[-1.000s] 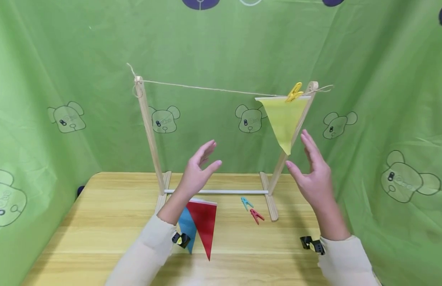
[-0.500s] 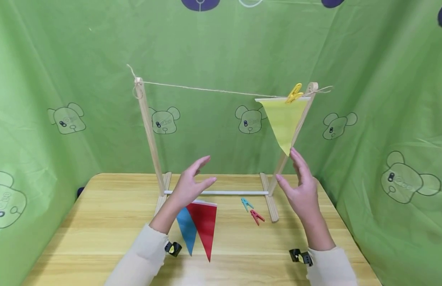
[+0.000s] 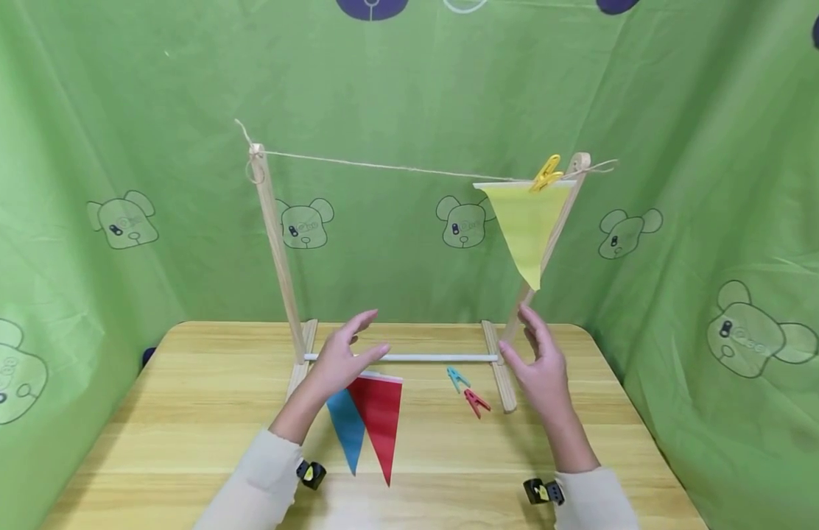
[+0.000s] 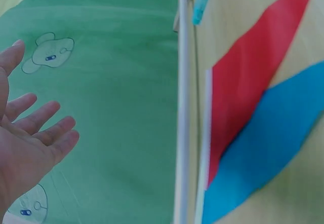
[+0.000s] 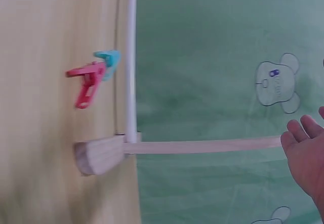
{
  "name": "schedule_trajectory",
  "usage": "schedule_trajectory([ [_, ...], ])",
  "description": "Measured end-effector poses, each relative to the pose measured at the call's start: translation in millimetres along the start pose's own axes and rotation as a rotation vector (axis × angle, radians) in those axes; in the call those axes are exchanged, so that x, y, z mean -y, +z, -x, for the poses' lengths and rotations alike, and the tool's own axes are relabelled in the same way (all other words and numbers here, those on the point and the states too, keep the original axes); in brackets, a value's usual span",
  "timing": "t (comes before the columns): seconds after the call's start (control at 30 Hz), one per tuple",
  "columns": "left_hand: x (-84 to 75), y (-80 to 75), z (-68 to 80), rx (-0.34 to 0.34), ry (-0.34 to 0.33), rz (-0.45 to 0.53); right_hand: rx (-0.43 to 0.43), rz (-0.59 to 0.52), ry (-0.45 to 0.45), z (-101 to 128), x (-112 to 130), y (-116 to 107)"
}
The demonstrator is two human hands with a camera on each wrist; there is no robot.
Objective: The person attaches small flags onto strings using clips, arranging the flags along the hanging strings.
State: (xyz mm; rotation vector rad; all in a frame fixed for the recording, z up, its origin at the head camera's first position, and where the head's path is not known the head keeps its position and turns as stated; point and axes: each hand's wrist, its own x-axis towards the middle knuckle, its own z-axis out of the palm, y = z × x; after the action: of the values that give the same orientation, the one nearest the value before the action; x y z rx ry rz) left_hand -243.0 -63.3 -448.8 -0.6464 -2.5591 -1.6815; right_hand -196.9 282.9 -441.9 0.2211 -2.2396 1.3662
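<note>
A yellow triangular pennant (image 3: 525, 224) hangs from a string (image 3: 383, 166) at its right end, held by a yellow clothespin (image 3: 546, 174). On the table, a red pennant (image 3: 381, 419) partly overlaps a blue pennant (image 3: 348, 427). My left hand (image 3: 343, 358) hovers above them with fingers spread, holding nothing. My right hand (image 3: 538, 364) is in the air below the yellow pennant's tip, fingers apart and nothing in them. Left of it on the table lie a blue clothespin (image 3: 458, 378) and a red clothespin (image 3: 476, 403). Both wrist views show the hands holding nothing.
The string runs between two wooden posts, the left post (image 3: 277, 250) and the right post (image 3: 560, 232). A white rod (image 3: 423, 358) joins them low down. Green curtain (image 3: 396, 88) with printed bear heads surrounds the wooden table (image 3: 184, 412).
Both hands have come down and back toward the body, the right one also moving left, away from the yellow pennant. Pennants and clothespins stay where they were.
</note>
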Motion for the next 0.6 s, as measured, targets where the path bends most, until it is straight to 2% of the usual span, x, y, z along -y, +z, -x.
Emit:
schedule_trajectory([
  [0.2, 15.7, -0.4, 3.6, 0.005, -0.028, -0.025, 0.049, 0.013, 0.044, 7, -13, 5],
  [0.47, 36.0, 4.0, 6.1, 0.003, -0.065, -0.053, 0.173, 0.006, 0.228, 18, -25, 11],
  [0.6, 43.9, 5.6, 8.3, -0.007, -0.083, -0.06, 0.215, -0.003, 0.283, 24, -35, 14],
])
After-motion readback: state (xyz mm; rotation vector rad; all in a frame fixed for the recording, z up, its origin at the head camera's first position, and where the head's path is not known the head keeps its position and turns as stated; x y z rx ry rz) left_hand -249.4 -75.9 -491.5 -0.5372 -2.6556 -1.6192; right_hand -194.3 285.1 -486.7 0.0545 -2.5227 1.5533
